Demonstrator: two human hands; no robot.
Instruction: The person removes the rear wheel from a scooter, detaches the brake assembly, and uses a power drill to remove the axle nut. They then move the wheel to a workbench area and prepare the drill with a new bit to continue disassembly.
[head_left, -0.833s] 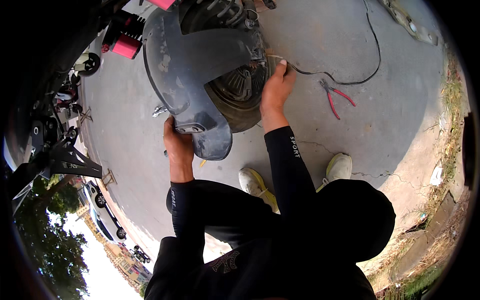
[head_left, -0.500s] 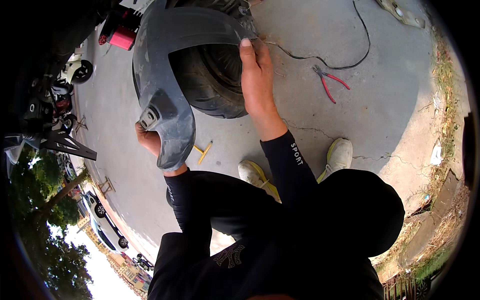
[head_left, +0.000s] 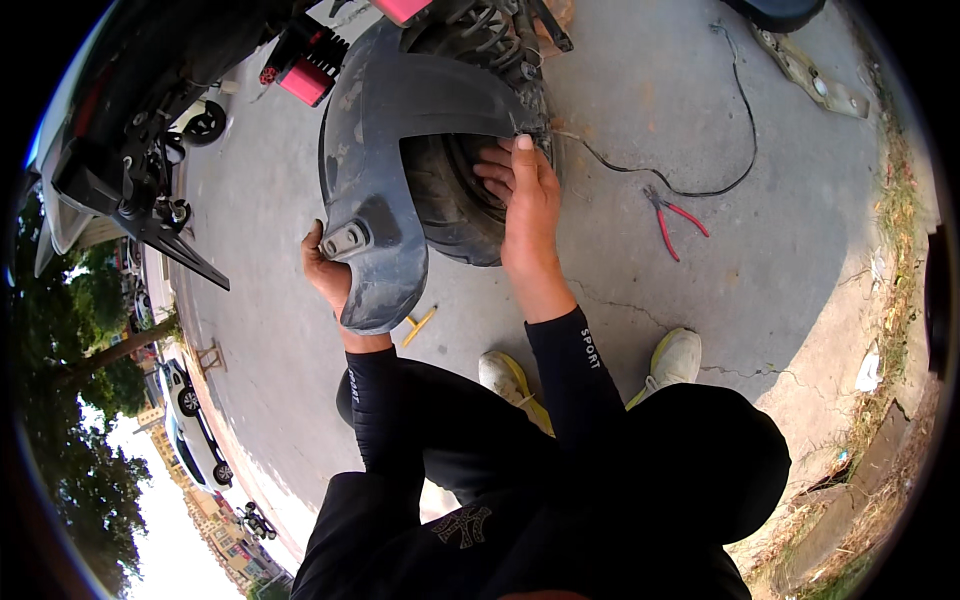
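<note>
A dark grey, scuffed plastic mudguard (head_left: pixel 362 190) curves over a black scooter tyre (head_left: pixel 455 225). My left hand (head_left: pixel 324 272) is closed around its lower end, partly hidden behind the panel beside a recessed grey bracket (head_left: pixel 346 240). At the other side of the cutout, my right hand (head_left: pixel 530 205) has its thumb on the mudguard's narrow corner. The fingers of that hand are loosely bent and reach inside the cutout, close to the wheel. Whether the mudguard is fastened anywhere cannot be seen.
Red-handled pliers (head_left: pixel 672 220) and a yellow T-shaped tool (head_left: pixel 420 326) lie on the concrete. A black cable (head_left: pixel 700 190) loops away from the wheel. A worn metal bracket (head_left: pixel 815 75) rests at the far right. Red-and-black scooter parts (head_left: pixel 308 75) hang at the upper left.
Mudguard, wheel and both hands now appear lower and further right as the view has shifted. My right hand's fingers now show inside the cutout; before, they were mostly behind the corner.
</note>
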